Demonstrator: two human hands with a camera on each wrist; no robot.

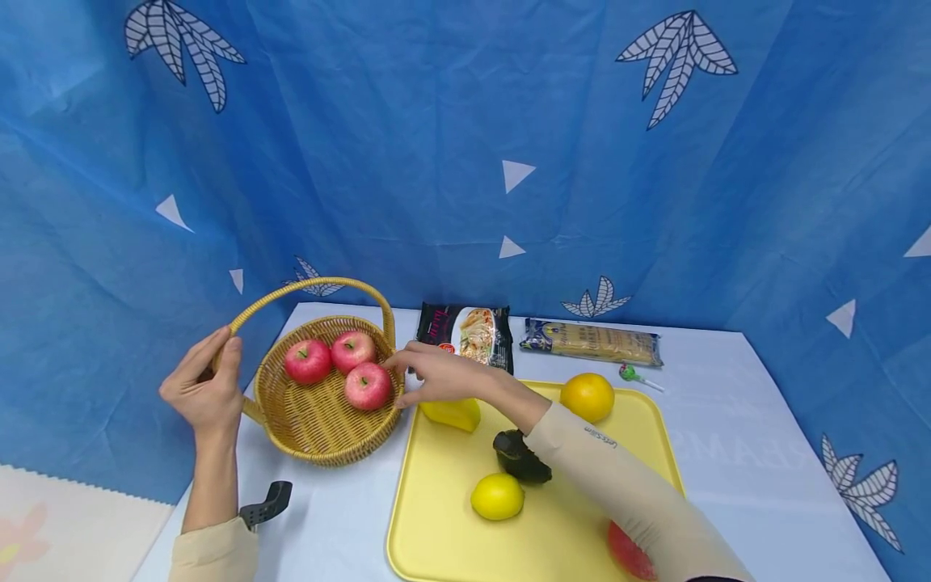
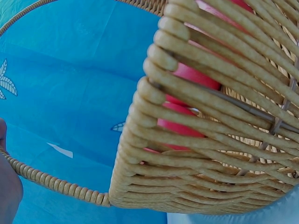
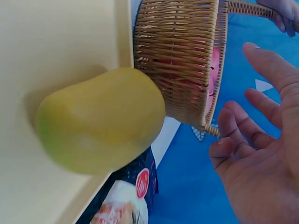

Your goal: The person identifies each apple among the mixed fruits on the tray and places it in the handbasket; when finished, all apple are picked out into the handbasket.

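A wicker basket (image 1: 323, 432) stands on the left of the table with three red apples (image 1: 368, 388) inside. My left hand (image 1: 206, 386) grips its arched handle (image 1: 320, 283) on the left side; in the left wrist view the woven wall (image 2: 219, 154) fills the right half. At the basket's right rim hovers my right hand (image 1: 440, 373), fingers spread and loosely bent near the closest apple. The right wrist view shows this palm (image 3: 261, 172) holding nothing. Below it, a yellow mango (image 3: 103, 121) lies at the edge of the yellow tray (image 1: 436, 541).
On the tray are a lemon (image 1: 498, 496), a dark avocado-like item (image 1: 520, 457), an orange (image 1: 587, 397) and a red fruit (image 1: 629, 551) partly under the right sleeve. Behind lie a black food packet (image 1: 473, 331), a noodle pack (image 1: 592, 342) and a lollipop (image 1: 638, 377).
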